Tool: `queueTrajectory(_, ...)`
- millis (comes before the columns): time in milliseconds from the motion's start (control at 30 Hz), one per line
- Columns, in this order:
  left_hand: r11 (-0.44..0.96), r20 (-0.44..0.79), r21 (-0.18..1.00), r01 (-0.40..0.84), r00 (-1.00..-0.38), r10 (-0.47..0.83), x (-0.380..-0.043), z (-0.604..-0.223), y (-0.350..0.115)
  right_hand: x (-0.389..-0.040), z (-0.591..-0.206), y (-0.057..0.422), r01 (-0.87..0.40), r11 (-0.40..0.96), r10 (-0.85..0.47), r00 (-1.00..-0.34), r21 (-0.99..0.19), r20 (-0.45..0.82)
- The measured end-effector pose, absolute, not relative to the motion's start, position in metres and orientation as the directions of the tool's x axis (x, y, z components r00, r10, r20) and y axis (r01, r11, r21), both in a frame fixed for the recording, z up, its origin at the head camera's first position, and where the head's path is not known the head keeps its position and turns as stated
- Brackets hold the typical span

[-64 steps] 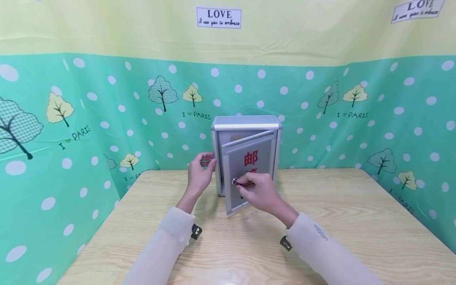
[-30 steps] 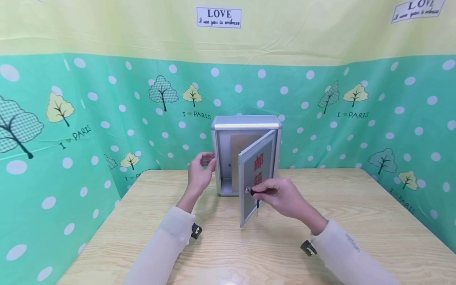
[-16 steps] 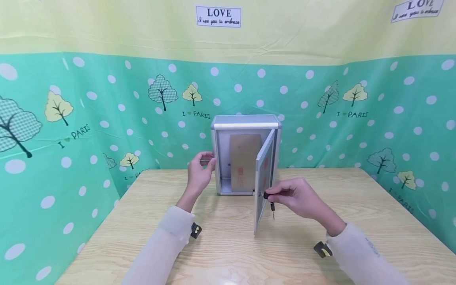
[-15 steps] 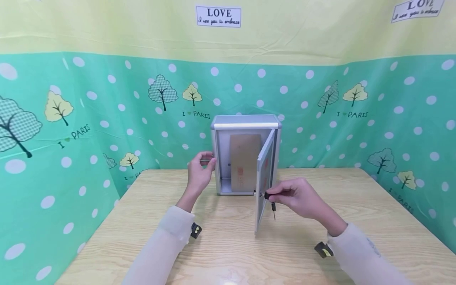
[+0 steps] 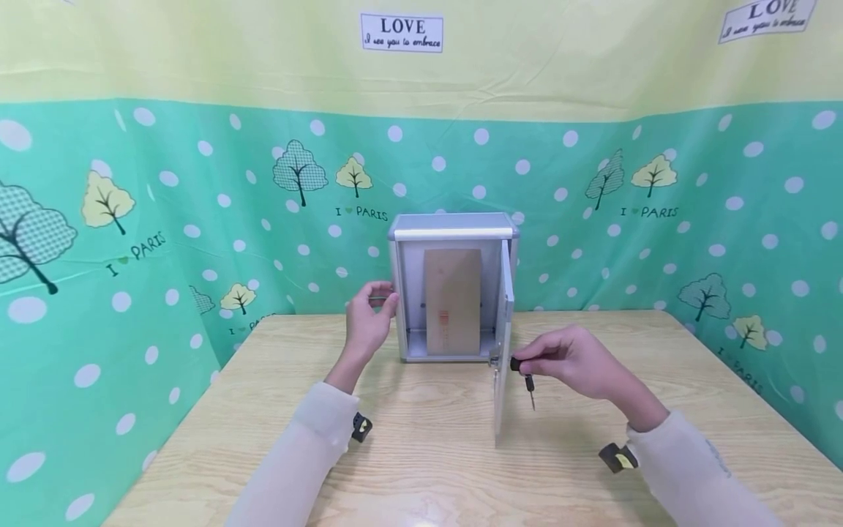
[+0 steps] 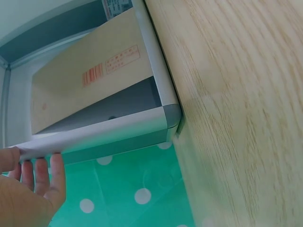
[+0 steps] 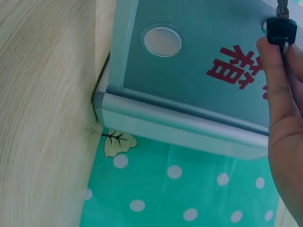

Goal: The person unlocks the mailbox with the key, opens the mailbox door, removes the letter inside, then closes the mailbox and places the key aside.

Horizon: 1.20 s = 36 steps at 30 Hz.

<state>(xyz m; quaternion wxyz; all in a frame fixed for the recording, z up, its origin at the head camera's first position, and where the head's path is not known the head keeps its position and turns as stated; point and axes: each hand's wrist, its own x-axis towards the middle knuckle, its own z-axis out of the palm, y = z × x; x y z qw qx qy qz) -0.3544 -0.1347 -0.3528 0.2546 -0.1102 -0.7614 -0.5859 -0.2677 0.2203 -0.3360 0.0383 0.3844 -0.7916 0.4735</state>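
A silver-grey metal mailbox (image 5: pixel 454 222) stands upright on the table, its door (image 5: pixel 508 315) swung wide on the right-hand hinges. Inside, a brown envelope (image 5: pixel 453 293) with red print leans against the back. My left hand (image 5: pixel 369 322) holds the box's left rim, thumb on the front and fingers along the outer side, as the left wrist view shows. With thumb and index finger, my right hand (image 5: pixel 582 366) pinches a black-headed key (image 5: pixel 516 364) at the door's lock; its blade is hidden. From it dangles a second key (image 5: pixel 530 383), also black-headed (image 7: pixel 281 32).
The wooden table (image 5: pixel 421 468) spreads around the mailbox. Behind and at both sides hangs a green and yellow curtain (image 5: pixel 224 176) with dots and trees. The door's free edge juts toward me over the tabletop.
My right hand has pulled the door by the key, out and to the right, from partly ajar to wide, bringing the whole envelope into view. My left hand has stayed on the rim.
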Motion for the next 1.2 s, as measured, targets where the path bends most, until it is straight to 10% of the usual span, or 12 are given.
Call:
queueTrajectory(833, 0.304, 0.514, 0.839, 0.452, -0.840, -0.171, -0.349, -0.350, -0.133, -0.272, -0.329, 0.246, -0.577, 0.259, -0.592, -0.729, -0.775, 0.345)
queueTrajectory(1200, 0.359, 0.670, 0.726, 0.587, -0.721, -0.176, -0.340, -0.346, -0.111, -0.273, -0.330, 0.249, -0.603, 0.253, -0.604, -0.709, -0.756, 0.364)
